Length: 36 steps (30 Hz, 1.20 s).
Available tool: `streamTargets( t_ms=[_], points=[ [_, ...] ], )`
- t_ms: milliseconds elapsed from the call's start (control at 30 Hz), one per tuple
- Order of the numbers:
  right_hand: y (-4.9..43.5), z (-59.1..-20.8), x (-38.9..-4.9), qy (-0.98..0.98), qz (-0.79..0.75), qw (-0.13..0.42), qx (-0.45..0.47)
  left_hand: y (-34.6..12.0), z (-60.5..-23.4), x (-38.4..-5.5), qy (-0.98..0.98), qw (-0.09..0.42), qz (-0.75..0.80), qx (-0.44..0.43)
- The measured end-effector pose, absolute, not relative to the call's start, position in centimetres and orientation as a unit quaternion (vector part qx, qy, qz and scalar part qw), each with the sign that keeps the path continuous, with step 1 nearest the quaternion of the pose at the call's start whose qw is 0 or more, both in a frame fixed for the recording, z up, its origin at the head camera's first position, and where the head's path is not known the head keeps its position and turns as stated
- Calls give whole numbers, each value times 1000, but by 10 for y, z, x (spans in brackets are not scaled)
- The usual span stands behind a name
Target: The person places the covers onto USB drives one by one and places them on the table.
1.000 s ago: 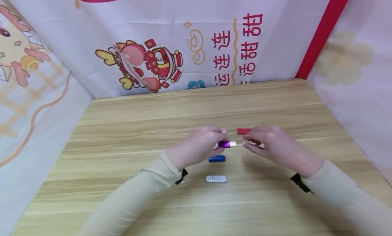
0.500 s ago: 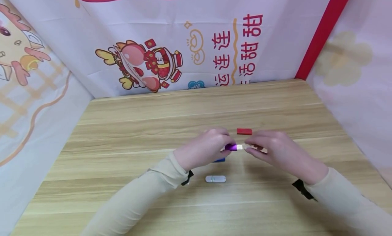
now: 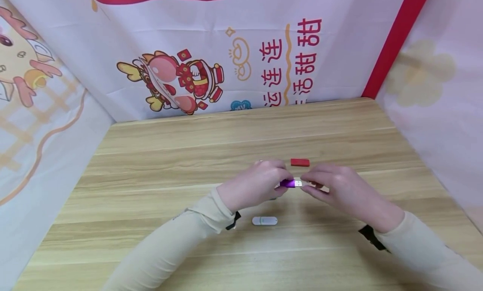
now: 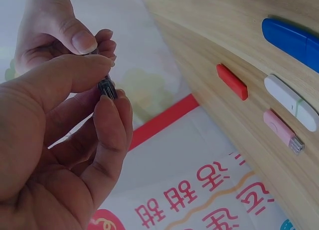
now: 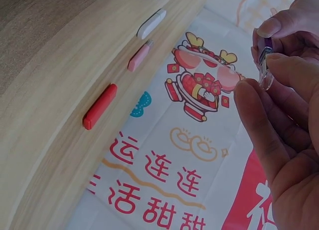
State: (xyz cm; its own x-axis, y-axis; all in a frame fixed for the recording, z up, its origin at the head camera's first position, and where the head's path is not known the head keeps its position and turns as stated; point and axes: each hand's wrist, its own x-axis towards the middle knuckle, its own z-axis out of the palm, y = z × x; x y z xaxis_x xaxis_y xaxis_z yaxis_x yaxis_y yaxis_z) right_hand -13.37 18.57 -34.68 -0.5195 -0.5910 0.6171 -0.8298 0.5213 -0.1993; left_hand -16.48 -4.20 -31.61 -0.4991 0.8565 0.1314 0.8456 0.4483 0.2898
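Observation:
In the head view my left hand (image 3: 254,185) pinches a purple USB stick (image 3: 288,183), whose metal plug (image 3: 298,183) points right. The plug's end reaches the fingertips of my right hand (image 3: 341,188). In the right wrist view, a small clear cap (image 5: 266,81) is pinched between my right thumb and fingers, against the plug. Fingers hide much of both, so I cannot tell how far the plug is inside the cap. The left wrist view shows the plug as a dark piece (image 4: 107,89) between the two hands.
On the wooden table (image 3: 181,148) lie a red stick (image 3: 300,162) behind the hands and a white stick (image 3: 265,221) in front. The wrist views show a pink USB stick (image 5: 139,57) and a blue stick (image 4: 294,43). Printed cloth (image 3: 211,39) hangs at the back.
My left hand has moved right with the purple USB stick, closing the gap between its plug and my right fingertips. The right hand has barely moved.

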Motion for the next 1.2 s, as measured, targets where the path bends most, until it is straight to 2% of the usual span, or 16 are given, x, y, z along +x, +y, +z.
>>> streamTargets(
  t_ms=[533,1200],
  points=[
    [187,-345,-131,-841,243,244,417,-39,-313,-163,851,23,154,501],
    [188,-344,-131,-842,249,233,418,-34,-313,-162,847,-2,157,509]
  ],
)
